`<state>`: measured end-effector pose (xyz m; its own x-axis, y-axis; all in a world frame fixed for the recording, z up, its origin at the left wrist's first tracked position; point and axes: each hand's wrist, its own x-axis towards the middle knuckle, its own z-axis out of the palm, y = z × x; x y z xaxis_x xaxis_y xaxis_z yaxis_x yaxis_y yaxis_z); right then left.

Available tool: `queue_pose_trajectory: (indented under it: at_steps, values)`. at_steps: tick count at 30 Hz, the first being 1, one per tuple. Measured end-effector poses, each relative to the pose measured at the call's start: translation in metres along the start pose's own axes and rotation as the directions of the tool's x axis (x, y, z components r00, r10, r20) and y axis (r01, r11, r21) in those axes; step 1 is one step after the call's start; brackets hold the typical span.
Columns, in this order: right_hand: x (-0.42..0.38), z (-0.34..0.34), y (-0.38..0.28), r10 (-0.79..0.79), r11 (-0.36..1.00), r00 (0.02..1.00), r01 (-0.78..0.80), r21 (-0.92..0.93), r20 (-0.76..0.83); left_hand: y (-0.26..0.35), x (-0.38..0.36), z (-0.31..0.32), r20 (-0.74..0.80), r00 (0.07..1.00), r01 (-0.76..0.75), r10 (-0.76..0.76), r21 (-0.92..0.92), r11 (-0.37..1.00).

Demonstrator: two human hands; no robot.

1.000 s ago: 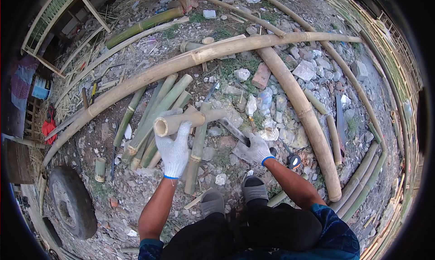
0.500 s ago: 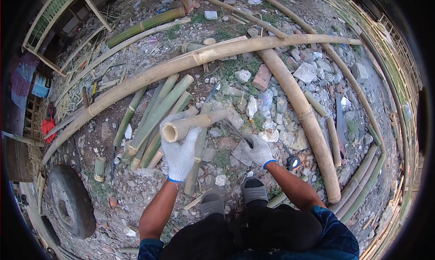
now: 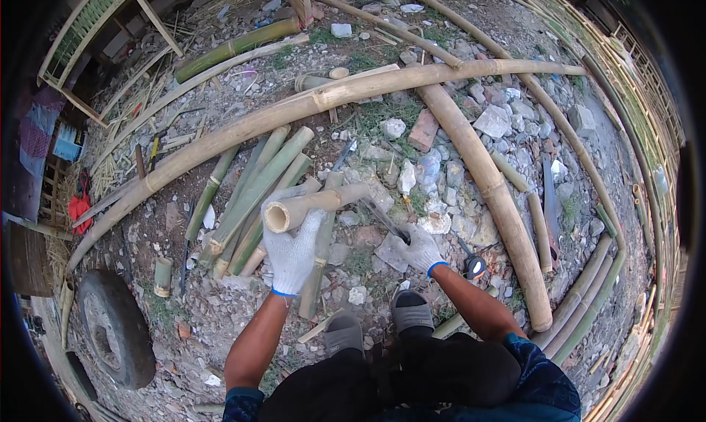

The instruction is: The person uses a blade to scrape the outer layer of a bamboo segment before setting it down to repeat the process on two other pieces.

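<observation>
My left hand [image 3: 291,259], in a white knit glove with a blue cuff, is wrapped round a short, pale bamboo tube [image 3: 315,205]. The tube's hollow end faces me. In my gloved right hand [image 3: 422,250] is the dark handle of a knife [image 3: 382,217]. Its blade slants up and left, with the tip right at the tube's far end. Beneath the tube and my left hand lies a pile of cut green bamboo lengths [image 3: 261,186]. A tape measure [image 3: 476,267] rests on the rubble to the right of my right hand.
A long bamboo pole [image 3: 353,89] arches across the ground, with a thick one [image 3: 485,186] running down from it. A saw [image 3: 549,201] lies at right. There is a tyre [image 3: 114,326] at lower left, a brick [image 3: 423,130] and broken stones ahead.
The knife blade and the tube's far end have shifted very slightly. Both hands keep their grip in nearly the same place.
</observation>
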<state>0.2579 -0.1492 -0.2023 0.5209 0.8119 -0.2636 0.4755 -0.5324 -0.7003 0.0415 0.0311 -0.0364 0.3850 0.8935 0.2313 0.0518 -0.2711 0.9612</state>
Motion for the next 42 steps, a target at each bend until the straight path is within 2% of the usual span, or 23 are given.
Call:
queue_pose_trajectory:
  at_steps: [3,11,20,24,36,42]
  values:
    - [0.001,0.005,0.006,-0.018,1.0,1.0,0.018,-0.008,-0.018,0.006,0.002,0.0,0.016,0.999,0.04,-0.04,-0.021,0.999]
    - [0.005,0.004,0.013,-0.05,0.998,0.998,0.049,-0.036,-0.025,0.0,0.003,-0.001,0.049,0.999,0.003,-0.004,0.023,1.0]
    - [0.004,-0.005,0.001,0.007,0.996,0.992,0.003,-0.084,0.122,0.008,0.006,0.0,0.045,0.998,0.044,-0.04,-0.082,0.996]
    - [-0.003,0.0,0.007,-0.024,0.999,0.995,0.027,-0.033,0.093,0.0,0.004,0.002,0.039,0.999,-0.017,0.019,-0.034,0.999]
    - [-0.001,-0.001,0.012,-0.022,1.0,0.991,0.019,0.019,0.133,0.008,0.005,0.008,0.044,0.997,0.071,-0.066,-0.117,0.991]
    - [0.0,0.003,0.017,-0.038,0.999,0.993,0.037,0.011,0.114,0.005,0.006,0.006,0.041,0.997,0.062,-0.058,-0.091,0.994]
